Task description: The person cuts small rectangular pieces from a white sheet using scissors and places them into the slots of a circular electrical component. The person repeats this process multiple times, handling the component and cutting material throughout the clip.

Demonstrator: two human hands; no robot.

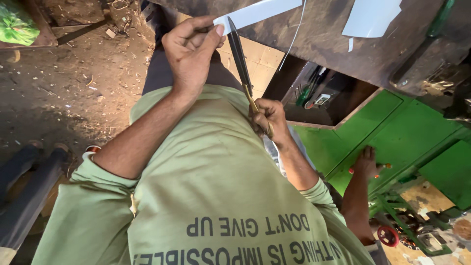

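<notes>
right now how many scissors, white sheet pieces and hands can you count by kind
scissors: 1
white sheet pieces: 2, one at the blades, one on the dark bench
hands: 2, left hand pinching the sheet, right hand on the scissor handles
total: 5

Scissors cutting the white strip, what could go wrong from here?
1. The left hand pinches the white strip right at the tip of the scissors; the thumb could likely get nicked.
2. The strip hangs unsupported past the dark worktop's edge, so it may flex and skew the cut.
3. The right hand works the handles close to the person's green shirt; a slip could catch fabric.
</notes>
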